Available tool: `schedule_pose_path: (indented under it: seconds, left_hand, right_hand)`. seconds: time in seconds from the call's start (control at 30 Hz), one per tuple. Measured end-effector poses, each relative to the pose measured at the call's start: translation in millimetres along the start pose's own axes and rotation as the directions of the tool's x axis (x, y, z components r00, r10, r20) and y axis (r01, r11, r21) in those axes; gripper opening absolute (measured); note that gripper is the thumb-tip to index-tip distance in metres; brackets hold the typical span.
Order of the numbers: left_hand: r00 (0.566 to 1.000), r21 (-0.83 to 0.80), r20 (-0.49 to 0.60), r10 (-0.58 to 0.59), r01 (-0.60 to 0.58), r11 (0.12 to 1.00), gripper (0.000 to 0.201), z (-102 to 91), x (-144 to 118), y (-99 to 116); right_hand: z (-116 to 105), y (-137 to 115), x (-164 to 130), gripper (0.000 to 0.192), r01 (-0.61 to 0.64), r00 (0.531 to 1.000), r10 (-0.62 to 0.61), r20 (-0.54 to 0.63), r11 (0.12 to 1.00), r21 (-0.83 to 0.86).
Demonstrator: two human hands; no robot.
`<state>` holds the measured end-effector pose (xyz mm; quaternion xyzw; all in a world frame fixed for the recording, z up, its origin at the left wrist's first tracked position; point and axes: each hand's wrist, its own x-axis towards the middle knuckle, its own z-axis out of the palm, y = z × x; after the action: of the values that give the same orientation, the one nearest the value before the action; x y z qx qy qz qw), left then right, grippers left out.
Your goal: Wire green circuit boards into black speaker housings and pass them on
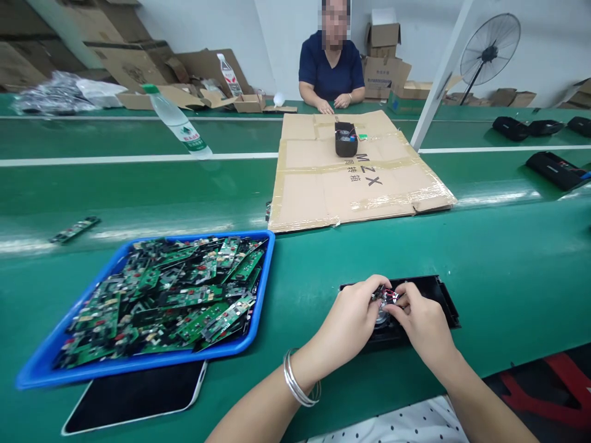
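Observation:
A black plastic housing (436, 292) lies on the green bench in front of me, with a round metal speaker (381, 319) inside. Above it, both hands pinch a small bundle of red and black wires (391, 296). My left hand (351, 317), with silver bangles on its wrist, holds the bundle from the left, fingers closed. Thumb and fingers of my right hand (427, 323) close on the wires from the right. The fingers partly hide the wire ends. To the left, a blue tray (264, 289) is heaped with green circuit boards (184, 295).
A tablet (138, 394) lies partly under the tray. Beyond stand a flattened cardboard sheet (314, 178) bearing a black speaker unit (346, 144), a water bottle (178, 123) and a loose circuit board (75, 229). A person (331, 67) sits across the bench. Black housings (556, 171) lie at right.

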<state>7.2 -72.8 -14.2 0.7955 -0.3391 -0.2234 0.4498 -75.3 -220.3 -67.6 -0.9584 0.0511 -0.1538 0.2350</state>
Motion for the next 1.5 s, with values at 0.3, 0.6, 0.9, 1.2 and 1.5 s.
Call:
schedule_pose_path:
  seconds: [0.3,0.6,0.9,1.2,1.5]
  left_hand:
    - [0.998,-0.097,-0.029,-0.055,0.052,0.994,0.028,6.8,-0.9,-1.4]
    - [0.987,-0.336,0.093,-0.132,0.156,0.929,0.03,-11.0,3.9,-7.9]
    - [0.976,-0.043,-0.076,0.206,-0.21,0.977,0.03,-22.9,2.2,-6.6]
    - [0.883,0.157,-0.112,0.456,-0.438,0.885,0.024,-21.6,8.0,-17.0]
    - [0.912,0.467,-0.218,0.348,-0.215,0.858,0.008,-3.3,4.3,-12.6]
  right_hand:
    - [0.7,-3.2,-0.7,0.015,-0.016,0.999,0.01,0.042,0.989,0.148]
    - [-4.3,-1.9,6.9,0.017,-0.03,0.983,-0.018,0.183,0.967,0.253]
    - [-34.4,17.9,20.8,0.035,-0.137,0.85,-0.189,0.491,0.821,0.554]
    - [-31.5,30.9,23.2,0.037,-0.153,0.745,-0.383,0.547,0.699,0.698]
    - [-30.2,15.1,16.4,0.036,-0.186,0.829,-0.21,0.519,0.771,0.61]
